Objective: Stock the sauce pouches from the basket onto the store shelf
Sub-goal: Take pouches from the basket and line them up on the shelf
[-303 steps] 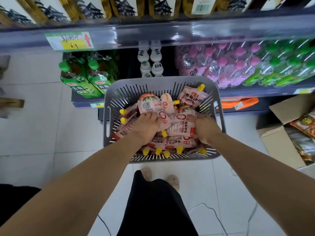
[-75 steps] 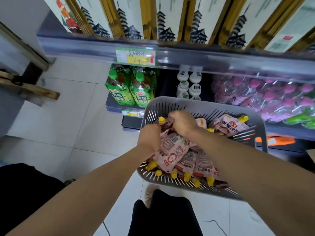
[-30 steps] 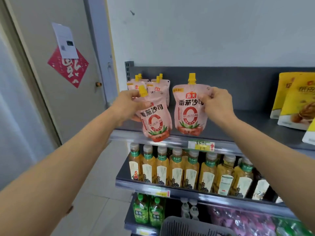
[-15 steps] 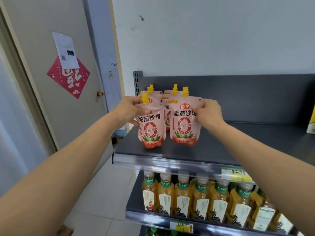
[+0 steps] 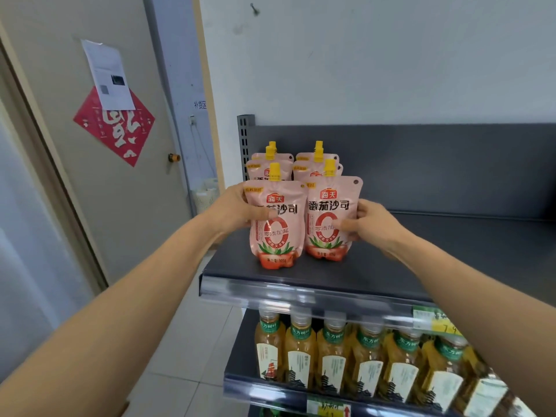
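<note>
Two pink sauce pouches with yellow caps stand upright at the front of two rows on the dark grey top shelf (image 5: 451, 260). My left hand (image 5: 231, 210) grips the left pouch (image 5: 276, 230) by its left edge, thumb across the front. My right hand (image 5: 365, 224) holds the right pouch (image 5: 329, 218) by its right edge. Both pouch bottoms touch the shelf. Behind them stand more pouches (image 5: 316, 164) of the same kind against the shelf's back panel. The basket is out of view.
To the right of the pouches the top shelf is bare dark metal. The shelf below holds a row of amber tea bottles (image 5: 334, 353) behind a price rail. A door (image 5: 99, 164) with a red paper diamond stands left of the shelving.
Both hands have lowered their pouches onto the shelf in front of the earlier rows, and slid down from the pouch tops to their sides. The view has tilted slightly closer.
</note>
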